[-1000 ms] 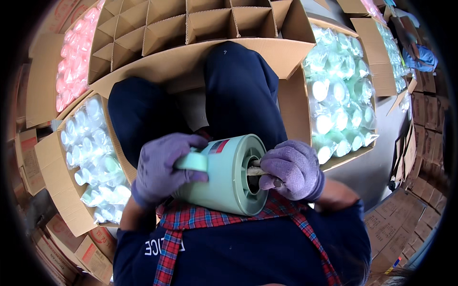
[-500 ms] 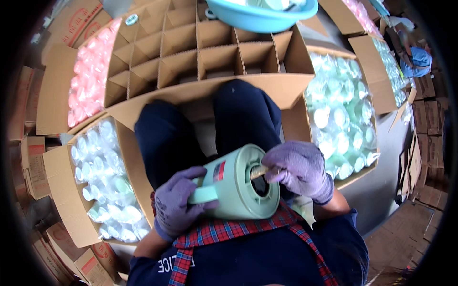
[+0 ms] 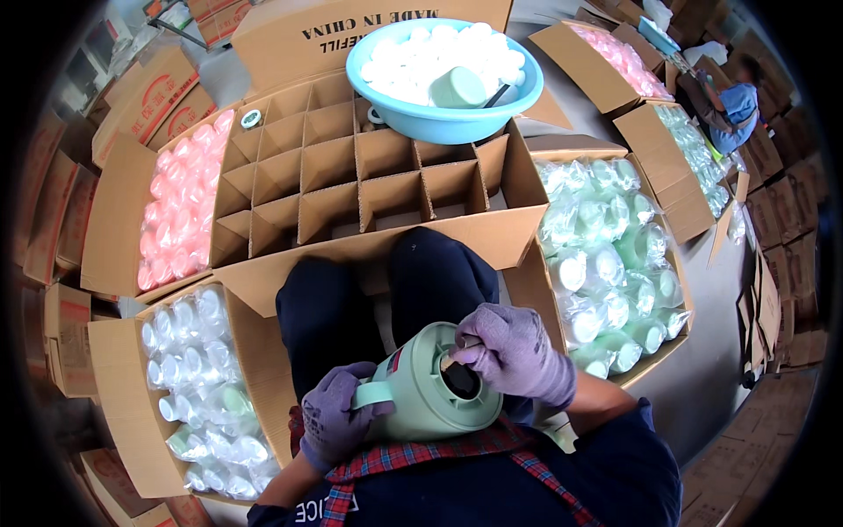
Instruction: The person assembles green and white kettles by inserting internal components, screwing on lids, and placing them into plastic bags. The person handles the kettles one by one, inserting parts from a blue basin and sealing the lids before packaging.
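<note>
Green jug [image 3: 411, 400], handle [image 3: 372, 395] in left hand [image 3: 336, 416].

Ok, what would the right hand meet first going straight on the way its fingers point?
The right hand would probably first meet the green jug, at the edge of its dark opening; depth is unclear.

From my end, the grey floor [image 3: 707, 303] carries an open right-hand box [image 3: 534, 294], a lower-left box [image 3: 123, 378] and an upper-left box [image 3: 118, 224]; the divided box [image 3: 514, 233] probably stands there too, its base hidden from me.
</note>
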`<control>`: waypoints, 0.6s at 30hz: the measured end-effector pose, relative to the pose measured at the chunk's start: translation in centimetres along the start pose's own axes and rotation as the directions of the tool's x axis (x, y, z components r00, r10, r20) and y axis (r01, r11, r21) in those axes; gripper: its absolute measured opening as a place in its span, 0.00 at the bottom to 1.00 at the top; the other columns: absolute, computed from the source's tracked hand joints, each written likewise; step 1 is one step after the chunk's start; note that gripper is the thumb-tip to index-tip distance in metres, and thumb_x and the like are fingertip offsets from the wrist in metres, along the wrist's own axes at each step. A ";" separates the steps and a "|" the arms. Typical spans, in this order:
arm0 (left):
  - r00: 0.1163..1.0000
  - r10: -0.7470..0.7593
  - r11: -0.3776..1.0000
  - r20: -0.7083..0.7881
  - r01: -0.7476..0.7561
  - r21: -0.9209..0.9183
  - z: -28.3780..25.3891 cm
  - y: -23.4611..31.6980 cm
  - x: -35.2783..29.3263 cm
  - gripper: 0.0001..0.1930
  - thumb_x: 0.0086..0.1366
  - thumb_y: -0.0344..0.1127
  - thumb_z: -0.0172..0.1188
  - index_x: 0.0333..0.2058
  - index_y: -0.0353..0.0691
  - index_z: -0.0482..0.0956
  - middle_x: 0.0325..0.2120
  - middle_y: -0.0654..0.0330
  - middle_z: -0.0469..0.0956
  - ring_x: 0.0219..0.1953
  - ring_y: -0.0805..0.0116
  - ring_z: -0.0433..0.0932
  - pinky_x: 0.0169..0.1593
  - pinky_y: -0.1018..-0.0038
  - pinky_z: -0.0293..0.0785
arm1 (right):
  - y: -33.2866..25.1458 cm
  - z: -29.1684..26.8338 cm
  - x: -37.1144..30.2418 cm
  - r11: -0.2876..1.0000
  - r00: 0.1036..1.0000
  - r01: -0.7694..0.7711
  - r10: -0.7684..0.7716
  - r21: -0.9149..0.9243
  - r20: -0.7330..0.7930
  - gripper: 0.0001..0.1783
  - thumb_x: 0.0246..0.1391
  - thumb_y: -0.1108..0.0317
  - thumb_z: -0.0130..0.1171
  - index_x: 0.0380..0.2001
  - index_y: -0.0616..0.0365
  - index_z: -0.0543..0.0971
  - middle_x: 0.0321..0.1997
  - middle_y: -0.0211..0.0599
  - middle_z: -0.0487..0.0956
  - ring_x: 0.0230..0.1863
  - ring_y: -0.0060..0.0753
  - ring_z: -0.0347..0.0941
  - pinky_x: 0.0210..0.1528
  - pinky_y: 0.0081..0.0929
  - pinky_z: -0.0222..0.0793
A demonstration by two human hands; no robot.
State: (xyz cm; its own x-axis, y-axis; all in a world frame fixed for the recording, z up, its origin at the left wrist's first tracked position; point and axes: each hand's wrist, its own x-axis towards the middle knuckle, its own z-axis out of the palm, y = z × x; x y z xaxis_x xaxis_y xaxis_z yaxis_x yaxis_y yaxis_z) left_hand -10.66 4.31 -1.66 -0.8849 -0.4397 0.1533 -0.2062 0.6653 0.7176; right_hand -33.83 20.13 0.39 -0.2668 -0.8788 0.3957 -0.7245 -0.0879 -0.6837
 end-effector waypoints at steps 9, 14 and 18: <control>0.998 0.014 0.997 0.060 -0.010 -0.077 0.5 -0.7 1.6 0.23 0.57 0.50 0.72 0.34 0.33 0.81 0.36 0.51 0.83 0.33 0.54 0.83 0.37 0.66 0.78 | 2.7 -1.5 0.0 0.971 0.972 0.235 -0.236 0.034 0.012 0.13 0.58 0.60 0.65 0.34 0.59 0.78 0.29 0.41 0.78 0.30 0.44 0.79 0.30 0.35 0.72; 0.986 -0.075 0.961 0.152 0.112 -0.254 0.3 -3.2 3.2 0.24 0.55 0.53 0.71 0.34 0.34 0.83 0.32 0.53 0.84 0.32 0.55 0.83 0.38 0.67 0.78 | 2.1 -0.7 1.1 0.972 0.997 -0.074 0.071 0.224 0.020 0.15 0.56 0.58 0.68 0.33 0.59 0.79 0.25 0.37 0.77 0.25 0.40 0.78 0.26 0.33 0.72; 0.982 -0.079 0.962 0.171 0.120 -0.244 0.9 -3.4 3.3 0.27 0.55 0.57 0.69 0.38 0.34 0.85 0.32 0.51 0.84 0.33 0.55 0.84 0.39 0.67 0.79 | 3.1 -3.0 1.7 0.967 0.966 0.245 -0.237 -0.072 0.105 0.10 0.56 0.60 0.67 0.35 0.53 0.81 0.25 0.33 0.79 0.25 0.39 0.78 0.29 0.34 0.73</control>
State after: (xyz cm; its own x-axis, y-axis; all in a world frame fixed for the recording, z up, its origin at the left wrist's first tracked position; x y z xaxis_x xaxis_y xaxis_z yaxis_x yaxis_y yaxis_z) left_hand -13.21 1.15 -4.20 -0.9242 -0.3812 -0.0219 -0.2025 0.4406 0.8746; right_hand -38.42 19.82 0.83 -0.0196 -0.8772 0.4798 -0.8117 -0.2662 -0.5199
